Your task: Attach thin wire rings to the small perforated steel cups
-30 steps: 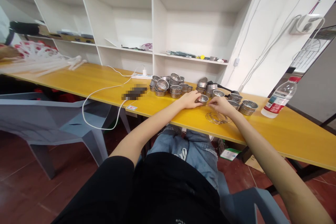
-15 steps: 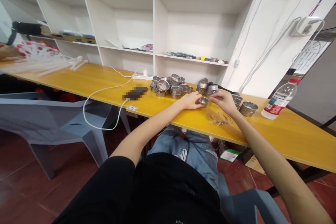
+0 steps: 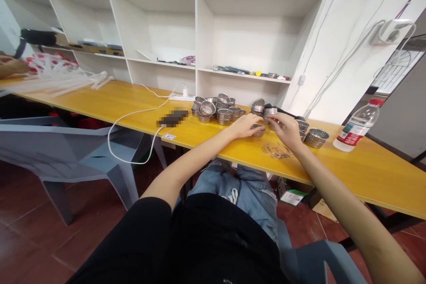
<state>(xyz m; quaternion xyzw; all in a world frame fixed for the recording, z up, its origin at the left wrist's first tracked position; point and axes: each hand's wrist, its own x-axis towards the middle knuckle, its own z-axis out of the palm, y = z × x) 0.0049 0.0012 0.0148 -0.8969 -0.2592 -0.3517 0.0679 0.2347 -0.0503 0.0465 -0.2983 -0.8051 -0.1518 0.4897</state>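
My left hand point(image 3: 244, 125) rests on the yellow table point(image 3: 349, 164) with its fingers closed around a small perforated metal cup point(image 3: 258, 130). My right hand point(image 3: 285, 129) hovers just right of that cup, fingertips pinched above it; what they hold is too small to make out. A tangle of thin wire rings point(image 3: 277, 150) lies on the table just in front of my right hand. Behind both hands stands a heap of several similar metal cups point(image 3: 219, 110), and more cups point(image 3: 315, 136) sit to the right.
A clear water bottle point(image 3: 356, 125) with a red cap lies tilted at the right. A white cable point(image 3: 133, 115) runs from a power strip point(image 3: 181, 96) over the table edge. White shelves point(image 3: 196, 31) back the table. Grey plastic chair point(image 3: 66, 151) at left.
My right hand has lifted from the wire rings and moved up and left toward the cup in my left hand. The left hand has stayed in place.
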